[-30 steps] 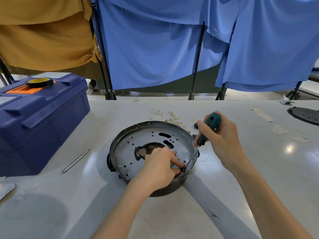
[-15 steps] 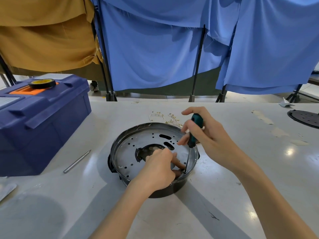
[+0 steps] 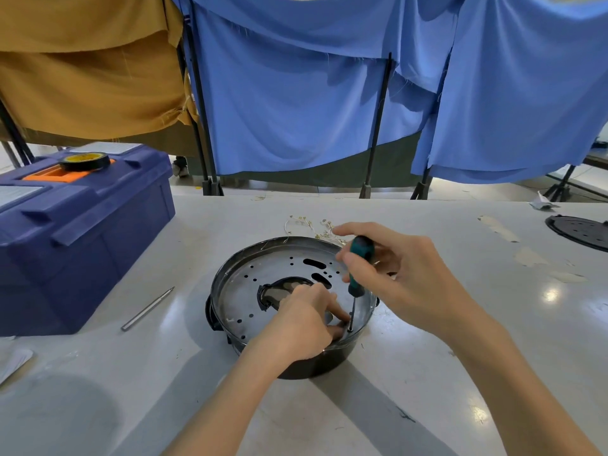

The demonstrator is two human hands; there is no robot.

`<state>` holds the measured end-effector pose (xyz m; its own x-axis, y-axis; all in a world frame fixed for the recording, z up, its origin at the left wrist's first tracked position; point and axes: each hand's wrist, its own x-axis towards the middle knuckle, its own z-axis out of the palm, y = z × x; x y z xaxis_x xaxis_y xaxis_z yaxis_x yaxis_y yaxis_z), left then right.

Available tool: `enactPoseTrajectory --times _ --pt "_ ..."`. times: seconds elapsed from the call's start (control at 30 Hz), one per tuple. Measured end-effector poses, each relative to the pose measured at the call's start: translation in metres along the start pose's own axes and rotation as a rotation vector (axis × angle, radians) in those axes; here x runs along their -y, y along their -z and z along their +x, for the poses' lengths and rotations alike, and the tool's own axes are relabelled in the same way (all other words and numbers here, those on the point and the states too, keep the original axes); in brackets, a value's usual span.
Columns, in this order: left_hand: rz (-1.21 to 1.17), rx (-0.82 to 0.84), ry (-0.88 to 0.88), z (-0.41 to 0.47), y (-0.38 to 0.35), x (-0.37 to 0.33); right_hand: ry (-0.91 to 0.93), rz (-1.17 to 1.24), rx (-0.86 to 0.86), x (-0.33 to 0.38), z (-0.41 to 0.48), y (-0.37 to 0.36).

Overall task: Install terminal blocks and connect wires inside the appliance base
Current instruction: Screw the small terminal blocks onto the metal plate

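Note:
A round black appliance base with a perforated grey metal plate inside sits mid-table. My right hand grips a green-handled screwdriver, held nearly upright with its tip down at the plate's near right edge. My left hand reaches into the base, its fingertips pinching a small part right beside the screwdriver tip; the part itself is hidden under the fingers. A tangle of thin wires with terminals lies just behind the base.
A large blue toolbox with a tape roll on its lid stands at the left. A thin metal rod lies between toolbox and base. Another black perforated disc sits at the far right edge. Blue and mustard cloths hang behind.
My right hand has swung the screwdriver from a slant to nearly upright over the plate's near right edge. My left hand has stayed at the same spot inside the base.

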<state>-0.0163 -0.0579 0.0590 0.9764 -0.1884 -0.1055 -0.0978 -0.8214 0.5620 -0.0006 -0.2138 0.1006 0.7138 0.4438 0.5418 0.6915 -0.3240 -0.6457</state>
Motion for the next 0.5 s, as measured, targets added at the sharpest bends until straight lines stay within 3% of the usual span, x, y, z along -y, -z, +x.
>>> enactPoseTrajectory --times 0.13,0.37,0.5 --pt "-0.055 0.036 -0.003 -0.001 0.008 0.004 0.024 -0.117 -0.092 0.001 0.005 0.0" --pt "-0.54 -0.18 -0.222 0.007 0.008 -0.004 -0.01 -0.3 -0.219 -0.003 0.023 -0.004" --pt "-0.674 -0.22 -0.252 0.009 0.003 -0.013 -0.035 -0.415 -0.248 -0.004 0.03 -0.006"
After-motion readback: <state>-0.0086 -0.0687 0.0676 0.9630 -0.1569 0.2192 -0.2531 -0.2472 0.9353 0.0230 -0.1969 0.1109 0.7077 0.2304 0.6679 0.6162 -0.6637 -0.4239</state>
